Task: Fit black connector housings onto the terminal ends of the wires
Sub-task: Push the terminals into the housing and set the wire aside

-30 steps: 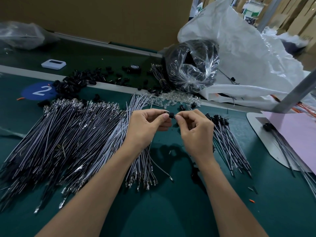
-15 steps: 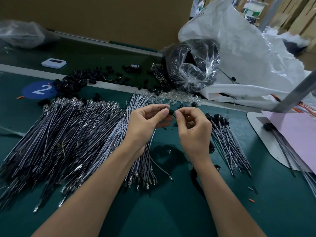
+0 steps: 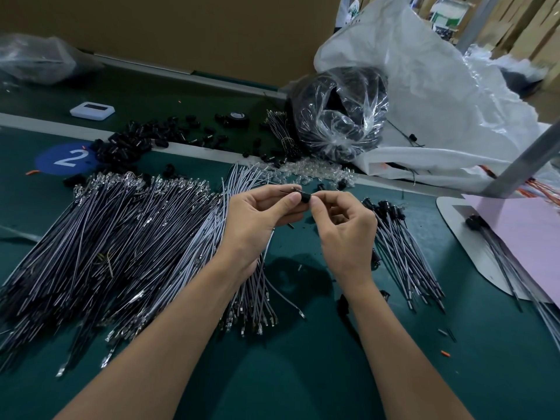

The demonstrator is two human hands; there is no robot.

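Two hands meet mid-bench: left hand (image 3: 260, 219) pinches the black connector housing (image 3: 304, 197) w/ thumb & forefinger at its 9 o'clock end, and right hand (image 3: 342, 228) pinches the 3 o'clock end, other fingers curled. Wire heap (image 3: 106, 237) w/ bare terminals lies on the bench (image 3: 272, 377) at 9 o'clock of the hands. Fitted wires (image 3: 400, 237) lie at 3 o'clock, loose housings (image 3: 130, 144) at 11 o'clock.

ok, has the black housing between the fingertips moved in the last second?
No. The black housing, pinched between left hand and right hand, keeps its offset from the blue 2 sticker.
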